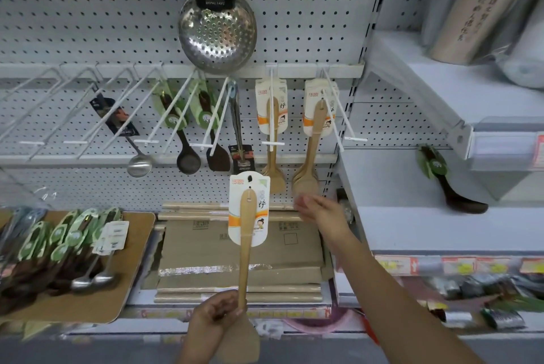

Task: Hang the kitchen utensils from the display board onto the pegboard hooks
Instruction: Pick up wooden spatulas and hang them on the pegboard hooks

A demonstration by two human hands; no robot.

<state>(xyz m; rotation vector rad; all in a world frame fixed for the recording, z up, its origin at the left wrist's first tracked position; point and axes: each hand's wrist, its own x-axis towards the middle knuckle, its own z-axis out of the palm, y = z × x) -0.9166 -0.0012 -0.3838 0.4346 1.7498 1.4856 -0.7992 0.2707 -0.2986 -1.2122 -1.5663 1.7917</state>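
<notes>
Left hand (217, 315) gripping a carded wooden spatula (246, 246) upright, below the pegboard (309, 25), right hand (316, 210) blurred, fingers loosely extended and holding nothing, just under wooden spoons (306, 179) hung on the pegboard, display board (88, 307) of utensils at the pegboard's lower left

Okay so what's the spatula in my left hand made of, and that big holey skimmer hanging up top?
The spatula looks like pale wood or bamboo: matte tan and unpainted, with a printed card, seemingly paper, on its handle. The skimmer looks like polished metal, probably stainless steel: silvery, with bright reflections across its perforated bowl.
</notes>
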